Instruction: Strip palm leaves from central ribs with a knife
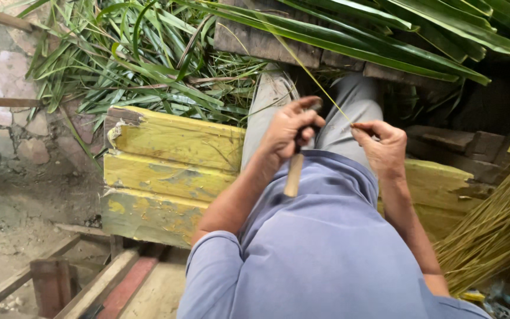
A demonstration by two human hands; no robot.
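Observation:
My left hand [289, 131] is closed around a knife with a pale wooden handle [294, 175]; the handle points down toward my shirt and the blade end is hidden by the fingers. My right hand [382, 145] pinches the near end of a thin yellow-green leaf rib [314, 75] that stretches up and left toward the pile of long green palm leaves [149, 65]. Both hands hover above my lap, over grey trousers.
I sit on a worn yellow wooden bench [166, 171]. A bundle of stripped yellowish ribs [497, 230] lies at the right. Wooden planks [267, 41] and more leaves lie ahead. Bare dirt and wood scraps [48, 283] are at lower left.

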